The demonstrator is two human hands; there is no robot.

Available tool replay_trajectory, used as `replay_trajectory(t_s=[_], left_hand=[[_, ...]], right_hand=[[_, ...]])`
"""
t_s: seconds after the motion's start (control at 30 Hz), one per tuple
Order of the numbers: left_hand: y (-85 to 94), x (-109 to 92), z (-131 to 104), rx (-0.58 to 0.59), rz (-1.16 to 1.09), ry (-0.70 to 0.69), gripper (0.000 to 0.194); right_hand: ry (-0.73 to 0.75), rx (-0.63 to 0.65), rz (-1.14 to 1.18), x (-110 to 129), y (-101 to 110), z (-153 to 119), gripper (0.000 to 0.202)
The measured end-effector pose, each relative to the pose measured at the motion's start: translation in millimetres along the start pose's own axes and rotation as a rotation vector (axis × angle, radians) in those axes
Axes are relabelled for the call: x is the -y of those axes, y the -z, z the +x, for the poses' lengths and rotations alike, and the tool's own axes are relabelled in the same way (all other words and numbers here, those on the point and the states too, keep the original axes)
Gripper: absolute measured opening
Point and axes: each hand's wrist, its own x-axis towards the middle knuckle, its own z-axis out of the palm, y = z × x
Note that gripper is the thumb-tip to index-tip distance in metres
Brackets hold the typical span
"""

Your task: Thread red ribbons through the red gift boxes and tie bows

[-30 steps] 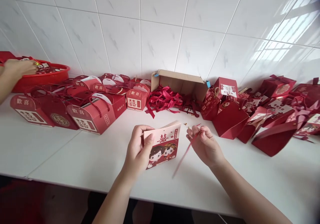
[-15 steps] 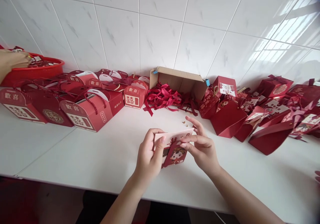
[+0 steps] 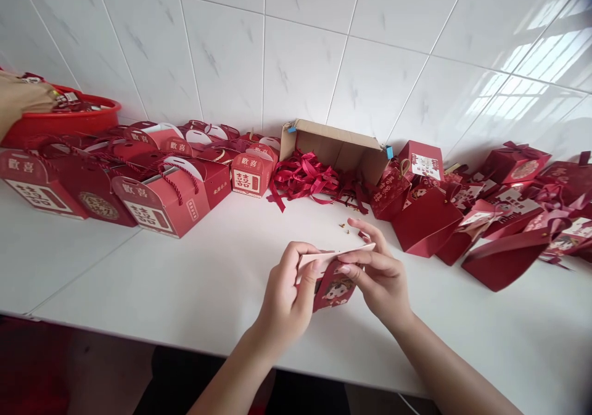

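Observation:
Just above the white table, a small red gift box (image 3: pixel 337 293) with a cartoon figure on its side and a pale top flap is held between both hands. My left hand (image 3: pixel 289 298) grips the box's left side, thumb in front and fingers behind. My right hand (image 3: pixel 380 279) pinches the right part of the top edge between thumb and index finger, its other fingers partly raised. A dark red band runs down the box front near my right thumb. What lies behind the box is hidden.
A cardboard box (image 3: pixel 333 130) with red ribbons (image 3: pixel 308 177) spilling out stands by the tiled wall. Red handled boxes (image 3: pixel 166 205) crowd the left, near a red basin (image 3: pixel 69 122). More red boxes (image 3: pixel 425 221) cover the right. Tiny gold pieces (image 3: pixel 343 225) lie beyond my hands.
The box's top flap has tipped, so its printed face shows less and its edge more. Both hands with the box appear slightly further right, and the view has shifted a little.

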Motion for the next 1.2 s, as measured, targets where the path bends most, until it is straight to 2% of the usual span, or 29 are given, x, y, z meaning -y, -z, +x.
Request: replay_trajectory(t_s=[0.1,0.17,0.23,0.3,0.37,0.43,0.5,0.6,0.7,0.8,0.87,0.97,1.03,1.1,1.17,1.2], left_hand=[[0.8,1,-2,0.067,-0.061,0.022,0.015],[2.1,1,-3,0.110,-0.104,0.015,0.015],[3.4,2,-3,0.164,-0.110,-0.011,0.015],[3.4,6,-3,0.209,-0.041,-0.069,0.021],[2.2,10,-2,0.171,0.127,-0.185,0.043],[1.4,13,1,0.064,0.331,-0.294,0.061],[4.3,13,5,-0.005,0.463,-0.298,0.065],[20.6,1,10,0.050,0.507,-0.135,0.042],[49.1,-19,9,0.142,0.547,-0.037,0.013],[77.1,-41,-1,0.096,0.560,-0.183,0.006],[86.5,-53,-10,0.072,0.506,-0.341,0.006],[77.5,-63,-20,0.078,0.322,-0.495,0.016],[59.8,-64,-22,0.070,0.152,-0.466,0.025],[41.0,-60,-22,0.026,0.060,-0.387,0.049],[27.7,-54,-19,0.008,0.121,-0.365,0.060],[24.0,-51,-18,0.019,0.188,-0.383,0.058]], right_hand=[[0.084,-0.051,-0.013,-1,-1,-1,0.008],[0.072,-0.107,0.034,-2,-3,-2,0.029],[-0.034,-0.105,0.105,-3,-5,-2,0.043],[-0.164,-0.070,0.161,-2,-6,-3,0.033],[-0.220,-0.080,0.202,-1,-7,-2,0.026],[-0.197,-0.124,0.208,0,-7,-2,0.026],[-0.146,-0.151,0.192,2,-7,-2,0.025],[-0.058,-0.160,0.155,4,-8,-3,0.024],[0.071,-0.112,0.157,7,-8,-6,0.024],[0.208,-0.069,0.151,12,-8,-8,0.026],[0.318,-0.042,0.130,15,-8,-8,0.026],[0.443,-0.007,0.100,19,-10,-9,0.023],[0.479,-0.003,0.091,19,-11,-9,0.020],[0.483,-0.005,0.100,18,-11,-10,0.019],[0.470,-0.014,0.113,16,-12,-10,0.020],[0.463,-0.016,0.118,16,-12,-10,0.020]])
